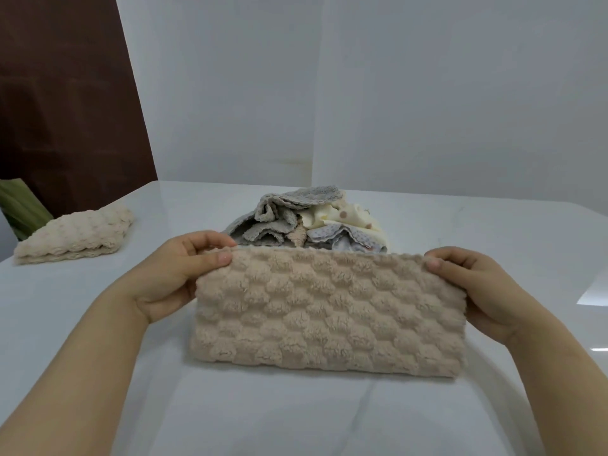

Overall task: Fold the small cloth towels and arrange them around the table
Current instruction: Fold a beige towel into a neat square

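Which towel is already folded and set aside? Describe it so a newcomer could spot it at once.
Start at the white table and go to its left edge, below the dark brown panel. The cream towel lies there alone, folded. Unlike the crumpled heap mid-table and the beige towel held by the left hand and right hand, no hand touches it.

White glossy table (98, 324). A folded cream towel (75, 235) lies at far left. A heap of unfolded towels (309, 218) sits centre-far, just behind a beige towel (329, 311) whose lower edge rests on the surface
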The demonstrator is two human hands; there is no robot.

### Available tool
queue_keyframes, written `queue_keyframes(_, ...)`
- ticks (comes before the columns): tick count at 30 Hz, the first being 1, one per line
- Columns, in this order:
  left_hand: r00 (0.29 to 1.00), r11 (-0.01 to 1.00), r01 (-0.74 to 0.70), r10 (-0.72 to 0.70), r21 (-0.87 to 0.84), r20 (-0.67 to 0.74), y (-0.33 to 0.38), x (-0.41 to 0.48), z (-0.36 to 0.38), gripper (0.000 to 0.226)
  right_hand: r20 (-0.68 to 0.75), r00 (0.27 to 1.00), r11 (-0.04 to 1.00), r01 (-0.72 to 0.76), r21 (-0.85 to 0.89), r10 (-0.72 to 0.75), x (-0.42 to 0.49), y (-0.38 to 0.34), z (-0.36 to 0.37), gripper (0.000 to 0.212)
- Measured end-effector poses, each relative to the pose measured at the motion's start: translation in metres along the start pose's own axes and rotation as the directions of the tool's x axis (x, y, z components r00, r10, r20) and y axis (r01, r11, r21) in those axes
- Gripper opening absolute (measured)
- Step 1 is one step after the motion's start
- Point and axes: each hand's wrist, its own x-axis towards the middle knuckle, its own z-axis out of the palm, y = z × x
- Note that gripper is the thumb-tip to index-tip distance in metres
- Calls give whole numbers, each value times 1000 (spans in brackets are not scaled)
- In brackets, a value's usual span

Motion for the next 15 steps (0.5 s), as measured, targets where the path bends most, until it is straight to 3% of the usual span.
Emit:
queue_keyframes(2, 990, 1000, -6, 3, -24, -141, -3, 10, 6, 11, -84, 996, 998, 8, 65, -2, 5, 3, 6, 5)
queue_keyframes(4, 965, 999, -44, 39, -16, -258, -12, 21, 8, 21, -170, 985, 999, 24, 23, -20, 11, 12, 10, 4)
queue_keyframes(7, 932, 996, -71, 84, 51, -353, -32, 30, 7, 28, -284, 953, 976, 47, -212, -108, 19, 30, 10, 8)
queue_keyframes(10, 905, 948, -55, 181, 314, -386, -46, 35, 6, 29, -309, 931, 869, 19, -495, -197, 23, 39, 12, 2)
queue_keyframes(13, 886, 778, 11, 283, 628, -367, -49, 39, 10, 21, -276, 931, 749, -3, -662, -241, 26, 43, 14, 4)
queue_keyframes(15, 881, 683, 55, 310, 729, -358, -52, 40, 13, 18, -244, 939, 694, -7, -720, -244, 28, 45, 14, 3)
